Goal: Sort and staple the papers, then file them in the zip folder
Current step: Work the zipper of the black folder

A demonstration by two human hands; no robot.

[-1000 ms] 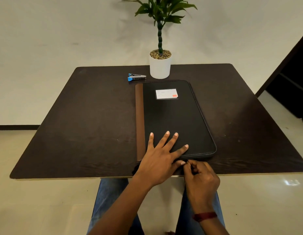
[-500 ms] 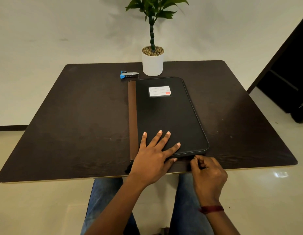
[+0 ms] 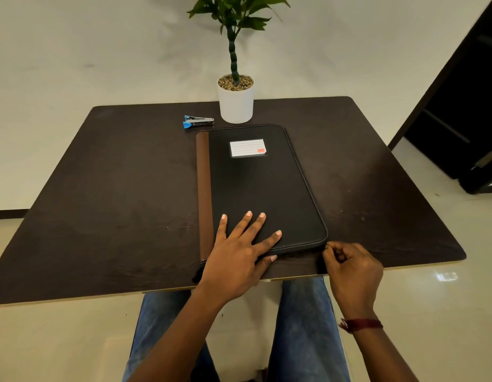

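Note:
A black zip folder with a brown spine and a white label lies closed on the dark table, long side running away from me. My left hand lies flat, fingers spread, on the folder's near end. At the folder's near right corner my right hand pinches the zip pull, which is too small to make out. A blue and silver stapler rests beyond the folder's far left corner. No loose papers are visible.
A white pot with a green plant stands at the table's far edge, just behind the folder. A dark doorway is at the right. My knees in jeans show below the table's near edge.
My right hand has slid to the right along the folder's near edge, from beside the left thumb to the near right corner. The left hand has stayed pressed on the folder.

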